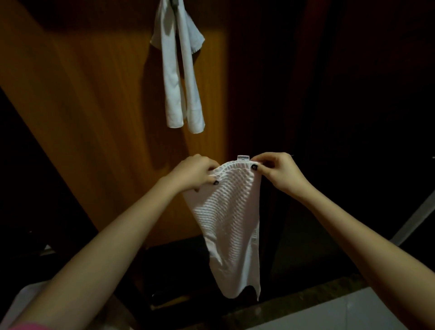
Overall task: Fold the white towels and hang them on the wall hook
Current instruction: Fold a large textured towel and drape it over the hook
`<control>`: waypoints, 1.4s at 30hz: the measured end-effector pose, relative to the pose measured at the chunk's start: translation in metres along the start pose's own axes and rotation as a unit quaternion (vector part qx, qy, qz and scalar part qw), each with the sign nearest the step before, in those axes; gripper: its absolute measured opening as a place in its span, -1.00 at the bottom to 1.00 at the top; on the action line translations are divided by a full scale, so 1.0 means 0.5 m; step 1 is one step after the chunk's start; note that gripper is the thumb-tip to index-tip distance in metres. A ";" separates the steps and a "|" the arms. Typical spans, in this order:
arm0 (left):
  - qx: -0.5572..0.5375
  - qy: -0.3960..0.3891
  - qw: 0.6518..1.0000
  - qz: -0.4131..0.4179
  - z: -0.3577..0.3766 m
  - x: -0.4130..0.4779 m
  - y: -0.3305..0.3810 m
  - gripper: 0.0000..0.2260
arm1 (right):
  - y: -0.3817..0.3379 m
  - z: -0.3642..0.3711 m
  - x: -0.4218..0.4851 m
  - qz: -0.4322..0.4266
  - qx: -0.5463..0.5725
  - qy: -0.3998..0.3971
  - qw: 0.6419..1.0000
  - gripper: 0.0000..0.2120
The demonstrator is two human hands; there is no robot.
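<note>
1. The left hand [196,173] is gripping the top left edge of a white ribbed towel [233,212]. Its fingers are curling round the bunched-up cloth, with the thumb pressing in from the front.
2. The right hand [277,172] is pinching the top right corner of that towel between thumb and forefinger, and the other fingers are curling in behind.
3. So the towel is hanging in the air between the two hands and drooping down between the forearms, narrower toward the bottom. I can't really tell how many layers it's folded into.
4. A little label [243,158] is sticking up from the top edge, right between the hands.
5. Higher up, another white towel [181,77] is hanging against the wooden panel [94,94] in two long strips, well apart from the one being held. The wall hook [173,2] is getting mostly cut off by the top of the frame.
6. The right side is sitting in deep shadow, and a pale tiled surface [353,311] is showing at the bottom right.
</note>
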State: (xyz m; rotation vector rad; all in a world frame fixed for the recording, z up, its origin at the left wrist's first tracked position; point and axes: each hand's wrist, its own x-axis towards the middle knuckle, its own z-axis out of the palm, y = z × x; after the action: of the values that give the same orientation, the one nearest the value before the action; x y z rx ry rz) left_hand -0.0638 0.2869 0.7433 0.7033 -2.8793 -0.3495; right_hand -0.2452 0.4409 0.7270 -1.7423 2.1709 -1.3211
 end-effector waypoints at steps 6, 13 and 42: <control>-0.140 0.040 0.989 -0.026 0.049 0.005 0.005 -0.87 | 0.005 -0.012 0.004 0.000 0.006 -0.021 1.000 -0.84; -0.294 0.067 0.953 -0.005 0.097 0.013 0.019 -0.90 | 0.014 -0.038 -0.006 0.003 0.017 -0.027 0.999 -0.89; -0.433 0.056 0.891 0.128 -0.033 -0.004 0.089 -0.75 | -0.010 -0.074 0.034 0.025 0.173 -0.184 0.967 -0.95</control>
State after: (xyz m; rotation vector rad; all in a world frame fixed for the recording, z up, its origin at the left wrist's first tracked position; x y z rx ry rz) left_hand -0.0778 0.3230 0.7705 0.1618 -2.2754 -1.3606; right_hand -0.2669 0.4480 0.7610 -1.6267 1.6624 -1.1650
